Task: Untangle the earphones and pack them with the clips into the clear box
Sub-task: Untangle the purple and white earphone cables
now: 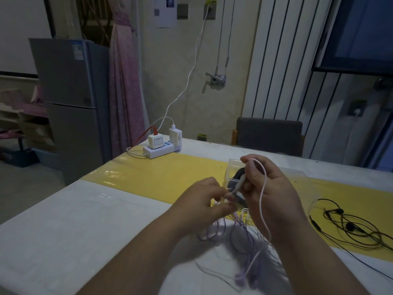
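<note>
Surface: a white worktop [85,220] crossed by a glossy yellow strip [161,177]. At its far left corner lies a white power strip [159,150] with two adapters plugged in; one white lead runs up to a wall socket.

Room: dim. A grey refrigerator [70,92] stands at left beside a pink curtain [125,81]. A white ribbed radiator [282,60] covers the far wall, with a grey chair [269,133] at the far edge of the worktop below it.

Containers: the clear box [230,169] sits on the yellow strip, directly behind the hands and largely hidden by them. A dark item [238,175] lies inside; it cannot be identified.

Task items: the black earphones [348,226] lie in loose loops on the strip at right, well apart from both hands. The pale earphones [244,237], lilac and white, hang in a tangle beneath the hands and trail onto the worktop toward the near edge.

Hands: both are raised above the worktop, close together. The left hand [204,199] has its fingers curled, pinching thin strands of the pale cable at the fingertips. The right hand [272,188] grips a white length of the same cable between thumb and fingers, the cord looping over its back.
</note>
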